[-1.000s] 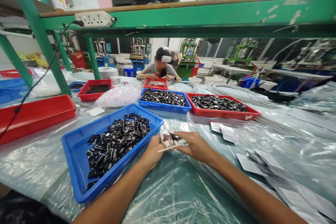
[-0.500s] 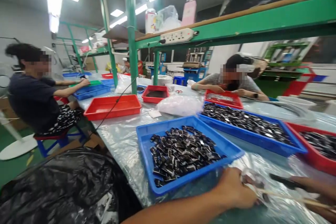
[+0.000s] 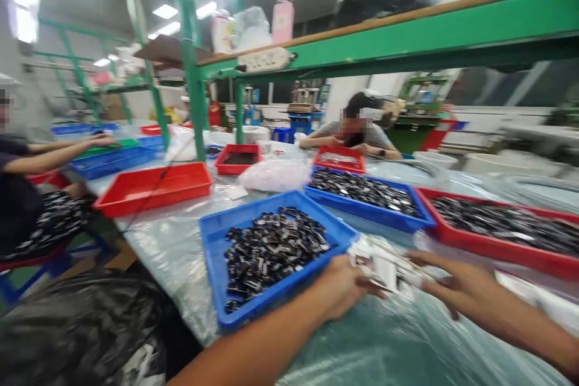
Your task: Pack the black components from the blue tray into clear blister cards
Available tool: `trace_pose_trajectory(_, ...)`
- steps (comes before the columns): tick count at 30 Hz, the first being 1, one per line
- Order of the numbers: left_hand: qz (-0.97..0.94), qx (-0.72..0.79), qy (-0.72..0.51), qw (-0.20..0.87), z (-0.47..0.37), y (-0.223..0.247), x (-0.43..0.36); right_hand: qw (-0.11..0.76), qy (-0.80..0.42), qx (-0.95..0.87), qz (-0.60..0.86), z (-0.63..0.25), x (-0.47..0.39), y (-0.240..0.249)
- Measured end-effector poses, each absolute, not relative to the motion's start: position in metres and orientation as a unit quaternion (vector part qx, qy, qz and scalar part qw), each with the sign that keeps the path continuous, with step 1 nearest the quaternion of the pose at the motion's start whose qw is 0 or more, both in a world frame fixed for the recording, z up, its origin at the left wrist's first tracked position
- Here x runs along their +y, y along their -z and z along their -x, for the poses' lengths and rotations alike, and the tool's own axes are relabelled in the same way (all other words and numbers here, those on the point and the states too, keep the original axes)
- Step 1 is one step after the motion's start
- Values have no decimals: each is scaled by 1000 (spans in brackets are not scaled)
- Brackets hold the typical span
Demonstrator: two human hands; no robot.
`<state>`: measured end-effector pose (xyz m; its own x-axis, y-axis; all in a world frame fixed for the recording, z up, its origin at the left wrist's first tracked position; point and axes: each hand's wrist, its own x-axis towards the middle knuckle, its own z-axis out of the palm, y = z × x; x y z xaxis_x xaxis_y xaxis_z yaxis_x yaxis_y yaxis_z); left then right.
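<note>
My left hand [image 3: 341,286] is closed on a crumpled white and silvery plastic bundle [image 3: 382,265] just right of the near blue tray's corner. My right hand [image 3: 465,286] reaches in from the right, its fingers bent at the bundle's other side. A thin pale stick [image 3: 398,251] runs across the bundle to the right fingers, which appear closed on it; blur hides the exact grip. Something white sits at the tip of one right finger. Beside my left hand, the blue tray [image 3: 210,271] holds a heap of small black pieces [image 3: 275,247].
Another blue tray [image 3: 366,214] and a red tray [image 3: 511,250], both full of dark pieces, stand beyond my hands. A red tray [image 3: 154,190] lies left. A black bag [image 3: 81,332] is below the table edge. Co-workers sit left and across. A green shelf beam [image 3: 407,24] runs overhead.
The view has swung right, so the trays appear further left. My right hand has come fully into view at the bundle. The dark piece near its fingers no longer shows.
</note>
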<state>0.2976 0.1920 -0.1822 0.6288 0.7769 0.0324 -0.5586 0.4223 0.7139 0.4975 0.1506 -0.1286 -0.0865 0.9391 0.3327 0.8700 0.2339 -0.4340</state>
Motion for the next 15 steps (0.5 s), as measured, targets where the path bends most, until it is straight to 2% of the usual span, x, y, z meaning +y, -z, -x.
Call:
trace_pose_trajectory(1,-352,147,-399,834,-296,183,189,264,-187,-721,613,-493,141,128)
trace_pose_trajectory(2,-350,141,-405,833,-294,184,186,270,-255,-703,606,-487,135,126)
trace_pose_trajectory(5,-370,139,-401,827,-293,186,183,359,-289,-651,604,-470,133,123)
trace_pose_trajectory(7,-400,160,-395,812,-293,187,183,386,-290,-628,610,-463,136,125)
trace_pose_trajectory(9,-424,180,-393,796,-294,186,182,388,-260,-636,615,-459,137,128)
trace_pose_trajectory(13,-426,218,-412,775,-296,188,179,388,-39,-701,597,-455,134,140)
trace_pose_trajectory(15,-418,234,-429,766,-296,190,179,357,41,-748,559,-456,133,144)
